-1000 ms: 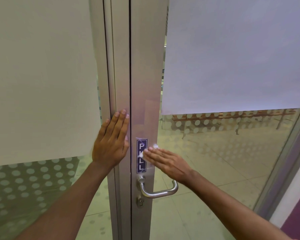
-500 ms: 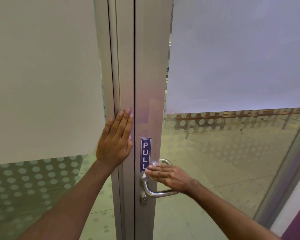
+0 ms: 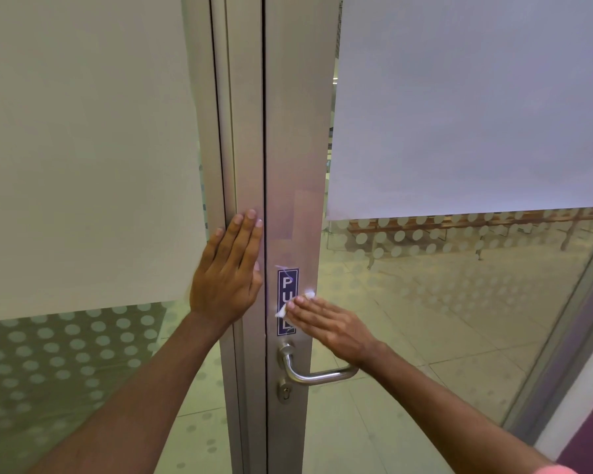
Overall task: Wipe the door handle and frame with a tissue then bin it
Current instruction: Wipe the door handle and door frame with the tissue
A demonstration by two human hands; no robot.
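R hand [image 3: 336, 328] flat, fingers pressing tissue [image 3: 307, 295] on frame [image 3: 288, 131]; L hand [image 3: 228, 271] flat, bracing. Press evenly w/ full strokes; handle [image 3: 322, 374] below R hand likely next.

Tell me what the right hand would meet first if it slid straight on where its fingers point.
Probably the left hand, at its thumb side. The right hand, pressing the tissue on the PULL sticker, points up-left toward it.
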